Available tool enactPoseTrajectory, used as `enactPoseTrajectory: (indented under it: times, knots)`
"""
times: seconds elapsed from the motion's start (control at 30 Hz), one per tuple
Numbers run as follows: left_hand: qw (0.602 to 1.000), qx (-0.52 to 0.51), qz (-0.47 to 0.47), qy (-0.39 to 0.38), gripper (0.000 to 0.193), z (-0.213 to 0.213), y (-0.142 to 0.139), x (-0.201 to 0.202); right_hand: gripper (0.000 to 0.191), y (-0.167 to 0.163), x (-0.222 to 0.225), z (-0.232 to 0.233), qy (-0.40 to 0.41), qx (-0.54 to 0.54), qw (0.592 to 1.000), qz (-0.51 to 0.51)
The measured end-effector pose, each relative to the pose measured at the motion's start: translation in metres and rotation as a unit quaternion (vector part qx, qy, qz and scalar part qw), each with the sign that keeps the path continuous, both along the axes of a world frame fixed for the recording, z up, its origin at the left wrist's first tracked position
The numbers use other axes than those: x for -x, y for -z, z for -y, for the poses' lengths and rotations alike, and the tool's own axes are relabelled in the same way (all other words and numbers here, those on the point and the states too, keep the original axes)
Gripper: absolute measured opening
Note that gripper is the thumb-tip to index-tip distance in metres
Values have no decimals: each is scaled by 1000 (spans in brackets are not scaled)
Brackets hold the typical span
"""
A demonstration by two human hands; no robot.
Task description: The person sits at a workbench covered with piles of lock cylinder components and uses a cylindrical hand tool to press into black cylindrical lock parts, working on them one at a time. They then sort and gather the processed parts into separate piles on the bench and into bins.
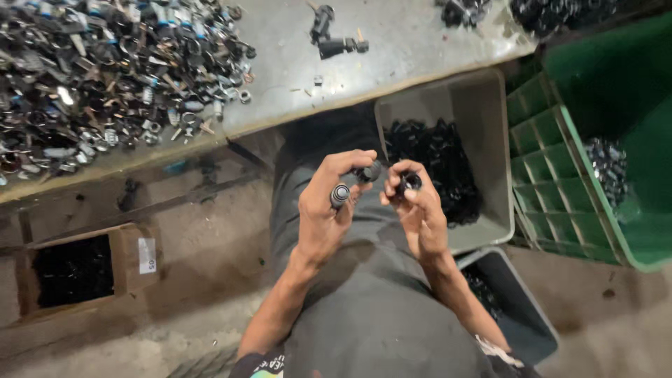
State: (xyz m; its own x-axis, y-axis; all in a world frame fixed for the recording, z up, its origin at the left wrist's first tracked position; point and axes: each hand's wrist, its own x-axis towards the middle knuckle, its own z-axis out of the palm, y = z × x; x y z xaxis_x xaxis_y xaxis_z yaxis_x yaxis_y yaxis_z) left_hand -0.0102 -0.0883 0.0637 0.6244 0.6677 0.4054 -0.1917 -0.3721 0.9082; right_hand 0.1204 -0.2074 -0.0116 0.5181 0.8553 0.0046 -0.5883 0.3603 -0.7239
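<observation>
At frame centre, left hand [329, 210] grips a ribbed black cylinder [340, 194], right hand [418, 210] pinches a black ring [409, 181]; best kept squarely aligned over the grey bin [490, 112].

Both forearms bare from elbow down, no watch, bands or gloves on left hand [324, 210] or right hand [418, 213]. Nails short. Dark grey trousers [364, 301] cover the lap, plain fabric, lightly creased, no visible pockets or seams from this angle. At bottom edge, hem of a dark top [269, 365] with a patch of multicoloured print near the left elbow; lettering too cut off to make out. Pale patterned bit of cloth [500, 351] shows by the right elbow.
</observation>
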Motion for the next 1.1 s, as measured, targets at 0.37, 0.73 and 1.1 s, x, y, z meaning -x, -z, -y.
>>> enactPoseTrajectory:
  times: [0.37,0.73,1.1]
  knots:
    - [985,-45,-158,49,37,-4,52,-72,28,-11,-4,-3,297,32,930,213]
    - [951,265,47,154,15,-82,1,-64,23,14,-49,-59,309,48,942,124]
    - [835,-3,325,444,36,-115,-24,-23,33,0,-34,-150,-23,51,967,249]
